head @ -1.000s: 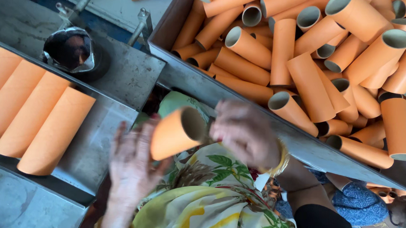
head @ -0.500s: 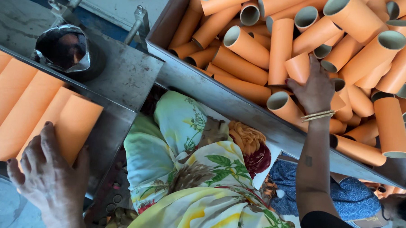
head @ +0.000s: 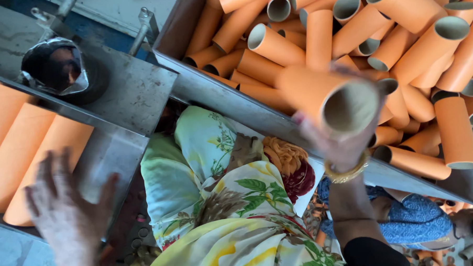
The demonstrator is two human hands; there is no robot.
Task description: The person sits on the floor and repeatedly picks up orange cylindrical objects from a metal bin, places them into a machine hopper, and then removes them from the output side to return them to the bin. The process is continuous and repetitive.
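My right hand (head: 336, 145) grasping orange tube (head: 327, 96) above bin edge (head: 230, 99); left hand (head: 66, 217) released over tray (head: 98, 164). I'd lay tube parallel beside tray's tubes (head: 22, 140).

A metal tray (head: 123, 108) is carrying orange tubes (head: 16, 140) at nine o'clock; a bin (head: 230, 99) is holding more tubes (head: 412, 53) at two o'clock.

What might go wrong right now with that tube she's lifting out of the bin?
The right hand grips the orange tube only at its lower side, blurred in motion; it may slip back onto the piled tubes. The left hand hovers beside the tray's metal edge and might knock it.
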